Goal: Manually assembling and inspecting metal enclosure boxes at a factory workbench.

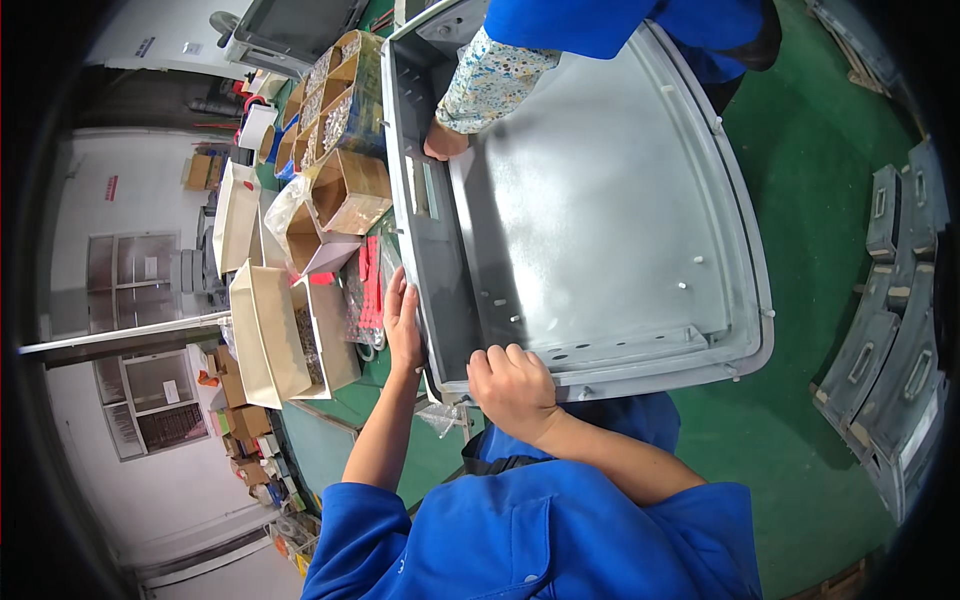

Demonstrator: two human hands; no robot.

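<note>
Where a co-worker's sleeve (pixel 495 85) crosses, gray shell (pixel 600 200) partly hidden, left hand (pixel 404 325) and right hand (pixel 513 388) gripping rim (pixel 660 382)

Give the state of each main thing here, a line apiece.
Grey shell: hollow side exposed, held
Left hand: against the shell's left edge
Right hand: curled over the shell's near rim
Co-worker's hand: inside the shell
Divided cardboard box: open, holding small parts
Smaller carton: open

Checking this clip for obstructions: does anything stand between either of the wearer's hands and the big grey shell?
Nothing visible does. The left hand rests against the outer left edge of the grey shell, and the right hand is on its near rim. A co-worker's hand reaches inside farther up, apart from both.
</note>
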